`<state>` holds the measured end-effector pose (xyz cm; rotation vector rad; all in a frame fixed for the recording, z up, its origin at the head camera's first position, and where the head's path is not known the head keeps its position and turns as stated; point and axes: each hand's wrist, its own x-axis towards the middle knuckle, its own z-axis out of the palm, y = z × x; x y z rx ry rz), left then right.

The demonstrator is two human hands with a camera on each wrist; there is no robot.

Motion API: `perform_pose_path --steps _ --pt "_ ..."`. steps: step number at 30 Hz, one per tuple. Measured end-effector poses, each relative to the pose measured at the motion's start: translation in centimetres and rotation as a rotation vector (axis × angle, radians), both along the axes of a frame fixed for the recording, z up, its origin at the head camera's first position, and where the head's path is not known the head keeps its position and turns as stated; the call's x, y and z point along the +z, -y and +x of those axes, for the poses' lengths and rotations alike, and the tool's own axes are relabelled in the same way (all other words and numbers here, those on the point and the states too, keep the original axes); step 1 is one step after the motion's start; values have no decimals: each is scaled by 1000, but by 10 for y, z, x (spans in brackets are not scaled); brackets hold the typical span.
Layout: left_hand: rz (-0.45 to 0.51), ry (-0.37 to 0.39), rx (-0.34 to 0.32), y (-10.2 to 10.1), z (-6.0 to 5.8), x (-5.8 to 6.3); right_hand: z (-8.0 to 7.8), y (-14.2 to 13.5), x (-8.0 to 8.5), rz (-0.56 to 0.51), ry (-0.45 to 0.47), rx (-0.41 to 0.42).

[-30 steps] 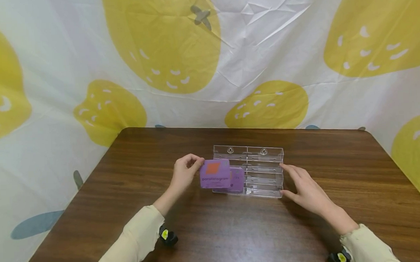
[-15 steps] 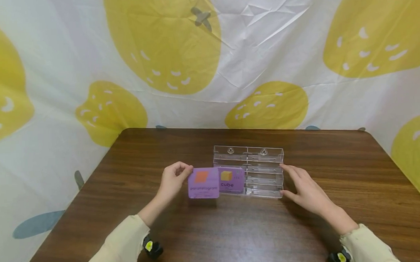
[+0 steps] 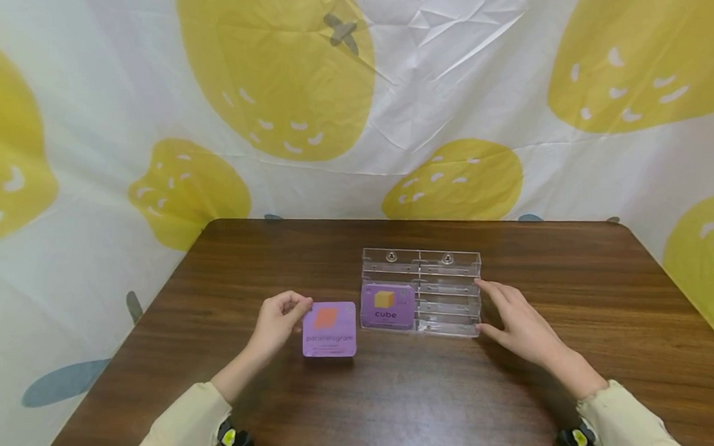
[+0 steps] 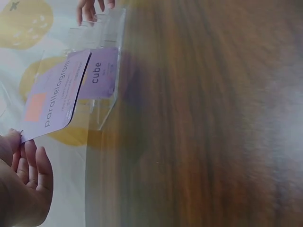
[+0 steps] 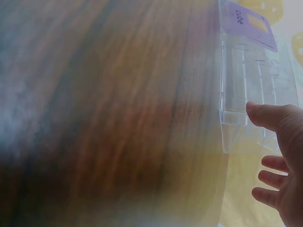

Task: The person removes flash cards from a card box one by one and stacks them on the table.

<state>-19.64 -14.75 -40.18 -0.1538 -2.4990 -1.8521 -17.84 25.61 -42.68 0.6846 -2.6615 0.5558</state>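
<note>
My left hand (image 3: 276, 323) pinches a purple card marked "parallelogram" (image 3: 329, 329) by its upper left corner, thumb in front. The card is held up to the left of a transparent plastic display rack (image 3: 449, 328), its face toward me. A second purple card, labelled "cube" (image 3: 388, 306), sits in the rack's lower left slot. At the rack's right side, my right hand (image 3: 522, 325) rests with thumb and forefinger spread along the edge. In the right wrist view the thumb (image 5: 265, 115) lies at the front of the rack, and the other fingers are loosely extended.
The rack has two columns of stepped slots and stands on a brown wood-grain table (image 3: 399, 405). Behind the table hangs a white cloth (image 3: 308, 185) with yellow lemon prints. A small black device (image 3: 235, 440) is strapped at each wrist.
My left hand has drawn the parallelogram card left and toward me, away from the front of the rack. The cube card behind it has come fully into view. My right hand stays put.
</note>
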Motion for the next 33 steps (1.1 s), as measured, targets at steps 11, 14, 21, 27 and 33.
perform_pose_path --steps 11,14,21,27,33 --pt "-42 104 -61 13 11 -9 1 0 0 46 -71 -17" --pt "-49 119 -51 15 13 -10 0 0 1 48 -93 -15" --pt "-68 167 -44 19 17 -15 0 1 1 57 -100 -17" --pt "-80 186 -35 20 19 -21 0 1 0 60 -99 -21" --pt "-128 195 -39 20 21 -27 1 1 1 61 -101 -21"
